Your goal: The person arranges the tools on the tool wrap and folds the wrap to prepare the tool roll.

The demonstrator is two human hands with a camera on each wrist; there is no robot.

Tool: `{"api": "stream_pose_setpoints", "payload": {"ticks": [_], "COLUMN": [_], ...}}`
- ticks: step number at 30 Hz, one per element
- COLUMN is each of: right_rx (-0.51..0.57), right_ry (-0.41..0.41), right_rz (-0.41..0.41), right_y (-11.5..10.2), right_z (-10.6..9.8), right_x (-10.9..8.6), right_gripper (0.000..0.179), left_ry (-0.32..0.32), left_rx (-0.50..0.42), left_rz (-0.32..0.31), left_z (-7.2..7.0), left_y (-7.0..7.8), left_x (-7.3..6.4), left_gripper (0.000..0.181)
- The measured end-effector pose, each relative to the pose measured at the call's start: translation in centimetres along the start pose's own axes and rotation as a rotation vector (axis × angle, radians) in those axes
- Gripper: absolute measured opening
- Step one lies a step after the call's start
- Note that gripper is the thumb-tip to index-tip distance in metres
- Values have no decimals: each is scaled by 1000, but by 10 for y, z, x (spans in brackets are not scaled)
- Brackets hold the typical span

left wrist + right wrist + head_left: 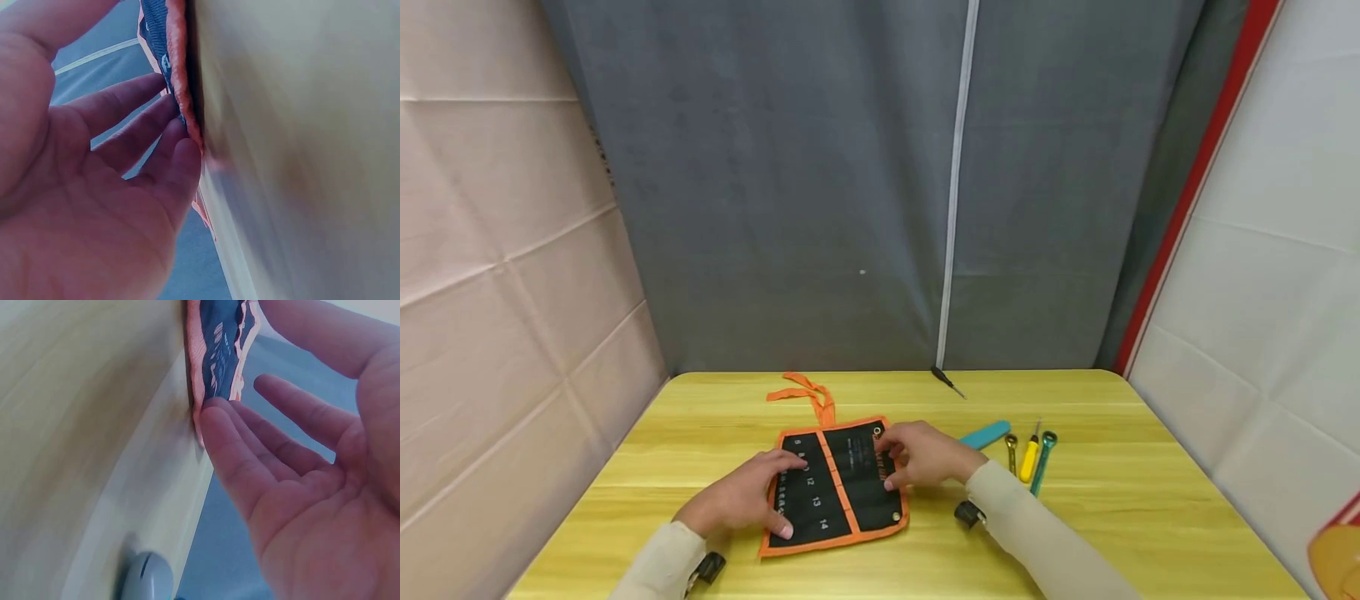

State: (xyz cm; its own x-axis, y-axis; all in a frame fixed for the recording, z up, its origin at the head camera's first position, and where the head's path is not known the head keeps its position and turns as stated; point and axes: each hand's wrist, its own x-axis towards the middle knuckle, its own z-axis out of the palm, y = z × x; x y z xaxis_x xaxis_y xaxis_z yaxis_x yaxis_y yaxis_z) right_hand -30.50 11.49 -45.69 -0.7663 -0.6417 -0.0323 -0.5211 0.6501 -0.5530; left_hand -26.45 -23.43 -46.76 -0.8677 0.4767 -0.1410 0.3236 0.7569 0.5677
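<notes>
A black tool pouch (868,492) with orange edging lies unfolded on the table, white size numbers printed down its left half. Over its left side rests my left hand (745,496), fingers spread and the thumb near the lower left corner. My right hand (928,454) touches the right side, its fingers loosely bent over the printed lettering. In the left wrist view, fingertips lie against the pouch's orange edge (181,75). The right wrist view has fingertips right at the opposite edge (197,362). Orange tie straps (824,410) trail from the top.
Right of the pouch lie a blue flat-handled item (987,436), a brass-coloured wrench (1012,454), a yellow-handled screwdriver (1028,460) and a teal wrench (1042,465). A black screwdriver (949,381) lies at the table's back edge, before a grey curtain (805,208).
</notes>
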Motion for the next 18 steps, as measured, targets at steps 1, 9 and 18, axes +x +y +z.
{"api": "stream_pose_setpoints", "payload": {"ticks": [1,9,18], "right_rx": [7,-6,46], "right_ry": [3,32,86], "right_rz": [2,-11,24], "right_y": [1,17,44], "right_z": [-1,-13,-26], "right_x": [-1,-16,-32], "right_gripper": [56,52,49], "left_ry": [0,32,15], "left_rx": [6,45,36], "left_rz": [2,-28,-51], "left_z": [0,4,2], "left_y": [0,7,12], "left_x": [1,8,9], "left_gripper": [98,96,90]}}
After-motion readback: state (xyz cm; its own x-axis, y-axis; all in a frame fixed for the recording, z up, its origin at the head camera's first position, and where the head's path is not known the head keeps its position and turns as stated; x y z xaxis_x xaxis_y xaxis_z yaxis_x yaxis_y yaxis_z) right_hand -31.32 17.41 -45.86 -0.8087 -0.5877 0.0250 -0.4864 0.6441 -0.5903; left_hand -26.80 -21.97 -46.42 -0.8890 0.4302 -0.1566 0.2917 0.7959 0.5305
